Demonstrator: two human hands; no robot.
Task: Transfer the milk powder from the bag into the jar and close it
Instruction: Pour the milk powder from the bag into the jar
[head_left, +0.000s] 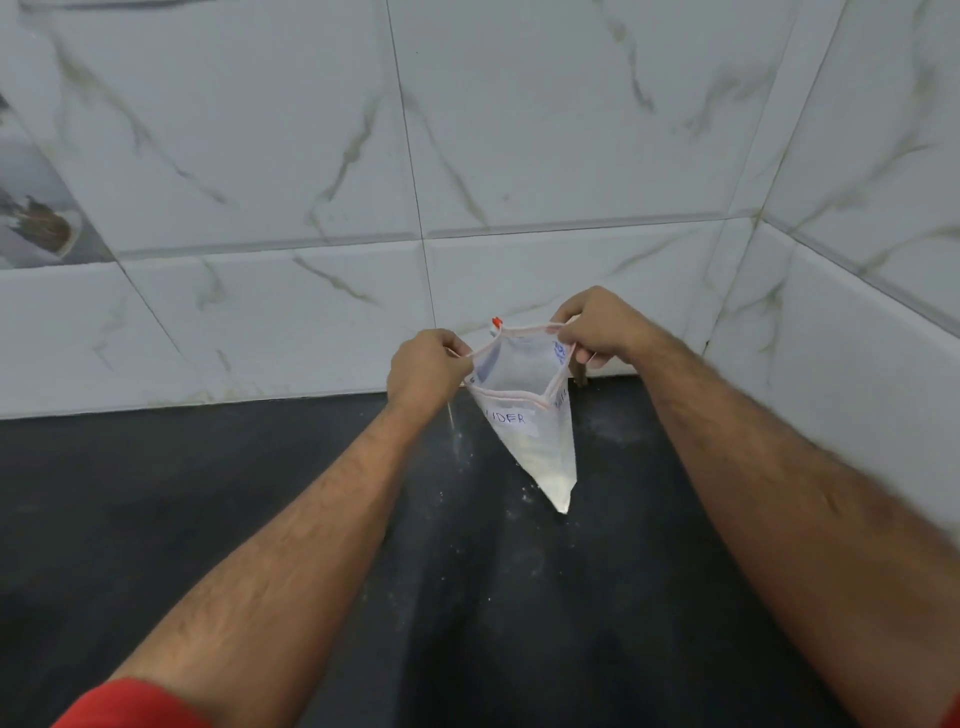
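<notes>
A clear zip bag (540, 441) with a white label and some white milk powder in its lower corner hangs above the dark counter (208, 493). Its mouth is pulled wide open. My left hand (423, 366) pinches the left edge of the bag's rim. My right hand (597, 327) pinches the right edge of the rim. A small red slider (497, 322) sits at the far end of the zip. A thin stream of powder (453, 415) falls from beside my left hand. No jar is in view.
White specks of spilled powder (524, 499) dot the counter under the bag. Marbled tile walls (311, 182) meet in a corner at the right, close behind the bag. A small dark thing (579, 374) stands at the wall's foot behind the bag.
</notes>
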